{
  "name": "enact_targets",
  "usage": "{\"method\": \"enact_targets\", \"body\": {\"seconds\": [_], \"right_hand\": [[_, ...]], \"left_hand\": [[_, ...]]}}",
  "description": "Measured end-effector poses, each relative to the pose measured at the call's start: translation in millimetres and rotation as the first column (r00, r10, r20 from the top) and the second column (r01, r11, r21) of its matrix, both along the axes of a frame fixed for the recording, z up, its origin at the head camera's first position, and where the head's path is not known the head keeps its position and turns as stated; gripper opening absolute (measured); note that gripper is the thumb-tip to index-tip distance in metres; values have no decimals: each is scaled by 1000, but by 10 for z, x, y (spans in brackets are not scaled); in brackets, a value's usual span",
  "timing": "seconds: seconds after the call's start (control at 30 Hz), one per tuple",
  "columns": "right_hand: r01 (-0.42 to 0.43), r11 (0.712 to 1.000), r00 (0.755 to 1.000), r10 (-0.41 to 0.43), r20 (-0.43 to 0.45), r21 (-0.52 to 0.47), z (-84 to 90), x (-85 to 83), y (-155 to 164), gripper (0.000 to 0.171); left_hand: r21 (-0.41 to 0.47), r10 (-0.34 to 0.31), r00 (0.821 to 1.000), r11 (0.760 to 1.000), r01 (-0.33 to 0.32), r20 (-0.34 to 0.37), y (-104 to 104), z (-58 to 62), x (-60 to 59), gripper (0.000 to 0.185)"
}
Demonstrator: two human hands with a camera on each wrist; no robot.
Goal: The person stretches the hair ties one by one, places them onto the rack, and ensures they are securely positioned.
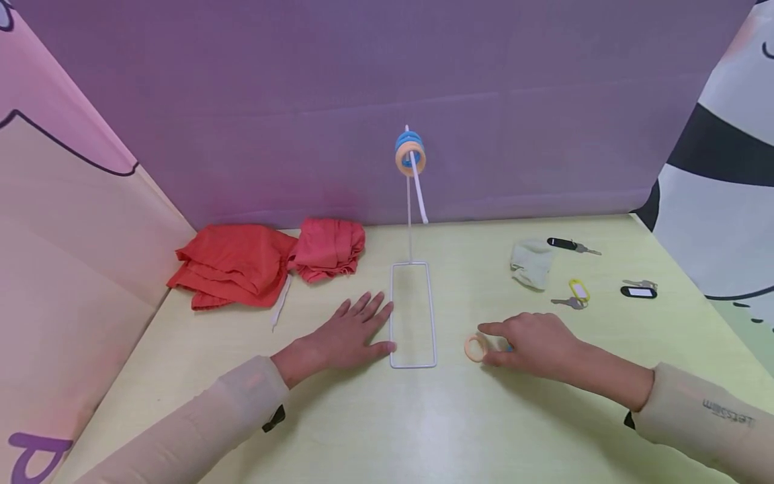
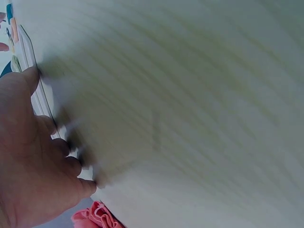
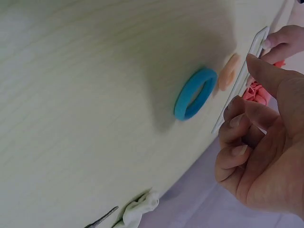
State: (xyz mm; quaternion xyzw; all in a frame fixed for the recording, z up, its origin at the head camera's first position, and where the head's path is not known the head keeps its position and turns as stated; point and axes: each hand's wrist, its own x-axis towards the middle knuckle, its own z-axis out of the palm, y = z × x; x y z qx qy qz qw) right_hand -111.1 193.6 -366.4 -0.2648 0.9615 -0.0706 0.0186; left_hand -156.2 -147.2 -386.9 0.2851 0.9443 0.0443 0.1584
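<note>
Head view: left hand spread; right hand parted near orange ring; sleeve lettering unclear.

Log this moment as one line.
left hand: touching stand base; right hand: beside tan ring, holding nothing; blue ring: on table; stand arm: threaded rings

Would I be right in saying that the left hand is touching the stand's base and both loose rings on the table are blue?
Not quite: the right wrist view shows one blue ring and one peach ring loose on the table. The left hand is indeed touching the stand's base.
</note>
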Motion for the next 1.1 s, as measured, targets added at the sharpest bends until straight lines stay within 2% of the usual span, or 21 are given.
{"method": "enact_targets", "body": {"seconds": [0.17,0.27,0.43,0.53,0.8,1.1], "right_hand": [[-24,999,999,25,-48,29,-46,-31,-63,49],[-20,999,999,21,-36,31,-63,-51,-90,47],[-41,999,999,42,-35,29,-92,-76,-115,24],[-56,998,998,57,-42,20,-100,-77,-124,20],[-54,998,998,53,-34,-16,-119,-82,-138,23],[-62,997,991,55,-121,-55,-108,-71,-158,20]], "left_hand": [[13,3,1000,1000,-3,3,-8,-3,-2,82],[12,2,1000,1000,-2,2,-10,-6,-7,82],[3,7,1000,1000,-7,5,-8,3,-8,82],[3,5,1000,1000,-5,5,-10,9,1,82],[11,3,1000,1000,-3,4,-15,11,12,82],[5,1,1000,1000,-1,12,-13,9,3,82]]}}
